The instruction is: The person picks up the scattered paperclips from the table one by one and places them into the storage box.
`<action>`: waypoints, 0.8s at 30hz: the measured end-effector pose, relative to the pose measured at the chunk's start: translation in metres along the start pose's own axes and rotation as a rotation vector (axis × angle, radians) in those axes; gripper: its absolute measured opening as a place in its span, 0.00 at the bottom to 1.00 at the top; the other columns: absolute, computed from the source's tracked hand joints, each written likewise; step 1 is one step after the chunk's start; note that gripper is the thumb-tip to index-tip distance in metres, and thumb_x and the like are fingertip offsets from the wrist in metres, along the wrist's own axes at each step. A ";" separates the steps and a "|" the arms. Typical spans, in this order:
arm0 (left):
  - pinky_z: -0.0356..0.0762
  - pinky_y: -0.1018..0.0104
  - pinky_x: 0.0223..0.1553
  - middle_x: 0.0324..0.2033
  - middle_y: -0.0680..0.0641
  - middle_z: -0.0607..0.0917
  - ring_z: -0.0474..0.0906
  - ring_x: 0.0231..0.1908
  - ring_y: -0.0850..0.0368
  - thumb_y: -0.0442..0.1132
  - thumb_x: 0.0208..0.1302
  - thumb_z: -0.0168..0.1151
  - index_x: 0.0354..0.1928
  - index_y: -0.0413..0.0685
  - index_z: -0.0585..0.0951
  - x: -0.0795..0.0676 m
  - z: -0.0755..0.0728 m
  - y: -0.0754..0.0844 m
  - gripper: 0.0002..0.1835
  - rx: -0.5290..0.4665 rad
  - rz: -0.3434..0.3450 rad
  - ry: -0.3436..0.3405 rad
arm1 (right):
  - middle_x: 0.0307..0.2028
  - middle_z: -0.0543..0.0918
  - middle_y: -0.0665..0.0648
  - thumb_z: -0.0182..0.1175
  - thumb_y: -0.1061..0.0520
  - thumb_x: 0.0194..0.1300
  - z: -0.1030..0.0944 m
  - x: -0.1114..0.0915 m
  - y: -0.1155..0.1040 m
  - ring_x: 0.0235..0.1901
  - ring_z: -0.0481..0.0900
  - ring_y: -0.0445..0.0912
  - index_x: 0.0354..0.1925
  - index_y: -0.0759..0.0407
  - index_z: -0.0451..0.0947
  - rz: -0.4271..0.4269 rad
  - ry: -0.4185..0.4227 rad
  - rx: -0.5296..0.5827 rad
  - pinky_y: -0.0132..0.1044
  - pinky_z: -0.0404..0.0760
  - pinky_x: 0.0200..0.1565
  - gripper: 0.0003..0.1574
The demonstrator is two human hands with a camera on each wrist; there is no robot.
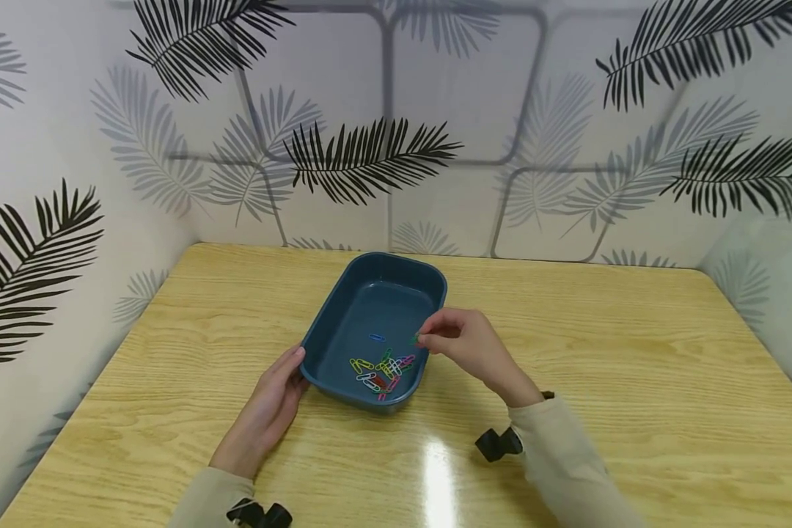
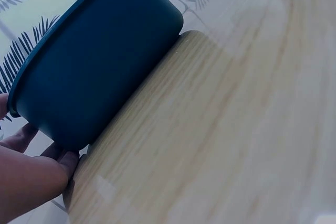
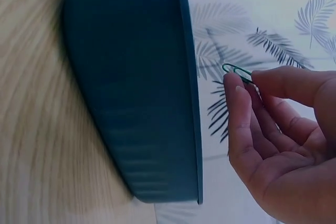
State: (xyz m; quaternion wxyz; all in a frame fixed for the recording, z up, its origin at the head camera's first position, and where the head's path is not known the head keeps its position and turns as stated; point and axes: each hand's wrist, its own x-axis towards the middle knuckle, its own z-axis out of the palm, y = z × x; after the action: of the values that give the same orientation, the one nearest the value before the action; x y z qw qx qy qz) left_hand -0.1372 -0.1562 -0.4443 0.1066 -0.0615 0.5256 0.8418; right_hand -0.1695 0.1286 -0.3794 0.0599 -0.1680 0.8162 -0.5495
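Note:
A dark blue rectangular plastic bin (image 1: 369, 304) stands on the wooden table. Several coloured paper clips (image 1: 386, 367) lie loosely in its near end, and one blue clip (image 1: 377, 337) is a little apart from them. My right hand (image 1: 471, 348) pinches a green paper clip (image 3: 239, 72) between thumb and fingertips, over the bin's right rim. At the near left corner my left hand (image 1: 270, 407) holds the bin, with a digit at the rim and other fingers (image 2: 65, 161) against the lower wall; part of the grip is hidden.
The light wood table (image 1: 600, 352) extends to both sides of the bin. Behind it hangs a pale cloth (image 1: 455, 198) with a leaf pattern. Black wrist cameras (image 1: 499, 444) are strapped at both sleeves.

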 end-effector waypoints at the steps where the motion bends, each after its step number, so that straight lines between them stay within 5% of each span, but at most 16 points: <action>1: 0.58 0.67 0.63 0.66 0.42 0.60 0.60 0.63 0.58 0.39 0.79 0.39 0.72 0.33 0.54 0.000 0.000 0.000 0.26 0.002 -0.001 -0.003 | 0.33 0.84 0.55 0.63 0.65 0.63 0.002 0.000 0.000 0.35 0.82 0.53 0.36 0.65 0.82 -0.004 -0.003 -0.015 0.46 0.81 0.40 0.02; 6: 0.55 0.65 0.65 0.69 0.40 0.57 0.56 0.66 0.56 0.40 0.79 0.40 0.72 0.33 0.52 -0.001 0.000 0.000 0.28 0.005 -0.004 -0.020 | 0.32 0.83 0.52 0.64 0.63 0.63 0.011 -0.001 0.001 0.31 0.80 0.45 0.35 0.62 0.83 -0.023 -0.031 -0.081 0.38 0.80 0.36 0.01; 24: 0.55 0.66 0.64 0.69 0.41 0.56 0.56 0.66 0.56 0.40 0.79 0.40 0.72 0.33 0.52 -0.001 0.000 0.001 0.28 0.010 -0.006 -0.016 | 0.31 0.82 0.51 0.64 0.62 0.63 0.019 -0.002 -0.004 0.31 0.79 0.44 0.35 0.61 0.81 -0.006 -0.038 -0.110 0.38 0.79 0.34 0.02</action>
State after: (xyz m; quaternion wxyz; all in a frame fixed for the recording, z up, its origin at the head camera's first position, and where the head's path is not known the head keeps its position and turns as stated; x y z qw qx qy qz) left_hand -0.1362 -0.1564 -0.4428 0.1135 -0.0557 0.5286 0.8394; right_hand -0.1612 0.1116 -0.3832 0.0644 -0.1837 0.8436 -0.5005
